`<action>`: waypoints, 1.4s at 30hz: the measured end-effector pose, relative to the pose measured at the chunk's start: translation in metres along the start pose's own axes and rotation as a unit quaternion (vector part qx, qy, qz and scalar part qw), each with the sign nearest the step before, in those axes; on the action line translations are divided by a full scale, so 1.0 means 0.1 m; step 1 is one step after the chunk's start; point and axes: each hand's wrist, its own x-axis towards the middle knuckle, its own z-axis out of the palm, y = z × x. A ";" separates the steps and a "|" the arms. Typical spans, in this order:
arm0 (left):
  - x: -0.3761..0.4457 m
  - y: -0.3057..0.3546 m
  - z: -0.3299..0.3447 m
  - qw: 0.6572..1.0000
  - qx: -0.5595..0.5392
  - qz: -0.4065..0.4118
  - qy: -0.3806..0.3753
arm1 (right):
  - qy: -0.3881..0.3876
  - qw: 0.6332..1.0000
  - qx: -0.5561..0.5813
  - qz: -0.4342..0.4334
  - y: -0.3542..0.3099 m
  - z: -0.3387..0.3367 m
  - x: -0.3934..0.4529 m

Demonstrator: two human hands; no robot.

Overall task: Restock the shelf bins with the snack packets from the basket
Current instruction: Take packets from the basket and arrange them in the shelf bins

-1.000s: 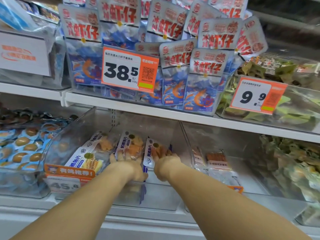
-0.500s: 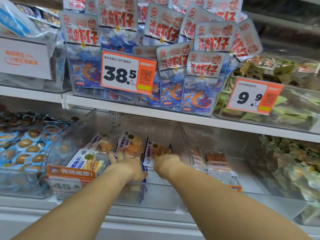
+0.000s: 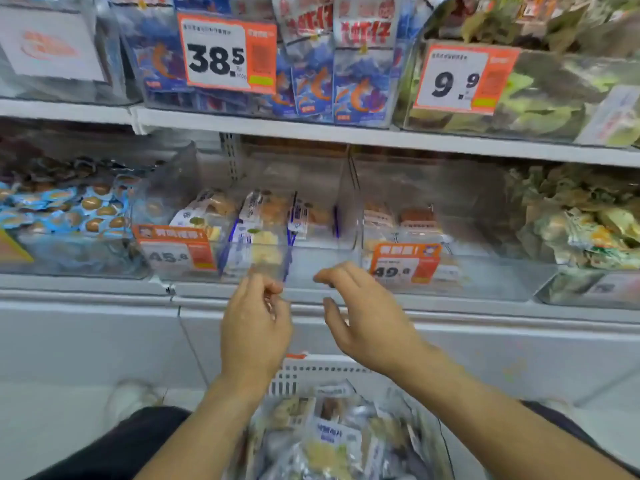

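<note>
A clear shelf bin (image 3: 322, 261) on the lower shelf holds several white and blue snack packets (image 3: 256, 220) standing in rows. Below, between my knees, a white basket (image 3: 318, 370) is full of more snack packets (image 3: 329, 441). My left hand (image 3: 254, 327) hovers in front of the bin's lower edge with its fingers loosely curled and nothing in it. My right hand (image 3: 363, 317) hangs beside it, fingers relaxed and bent forward, also empty. Both hands are outside the bin and above the basket.
A neighbouring bin (image 3: 485, 282) with a 49.8 tag sits to the right, a bin of blue egg packets (image 3: 69, 216) to the left. The upper shelf carries shrimp packets (image 3: 356, 81) behind a 38.5 tag and green packets behind a 9.9 tag. The shelf front edge (image 3: 346, 299) runs across.
Both hands have come back out of the bin and downward, leaving the packets inside. The view has tilted down, so the basket now shows.
</note>
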 end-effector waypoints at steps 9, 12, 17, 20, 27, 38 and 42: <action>-2.29 -0.71 0.53 0.760 0.227 -0.209 -0.572 | -0.405 0.867 0.044 0.286 0.22 1.37 -2.22; -2.50 -0.71 0.54 0.713 0.295 -0.149 -0.618 | -0.444 0.826 0.107 0.330 0.17 1.53 -2.46; -2.56 -0.77 0.48 0.714 0.333 -0.077 -0.611 | -0.429 0.819 0.101 0.367 0.09 1.77 -2.60; -2.56 -0.83 0.44 0.743 0.321 -0.066 -0.584 | -0.416 0.800 0.121 0.416 0.00 1.90 -2.66; -2.52 -0.92 0.39 0.812 0.243 -0.107 -0.521 | -0.378 0.798 0.176 0.435 0.14 1.76 -2.51; -1.87 -0.52 0.33 0.875 -0.074 -0.327 -0.350 | -0.166 0.851 0.276 0.414 0.40 0.78 -1.70; -1.63 -0.30 0.20 0.867 -0.167 -0.385 -0.269 | -0.102 0.852 0.283 0.428 0.43 0.48 -1.54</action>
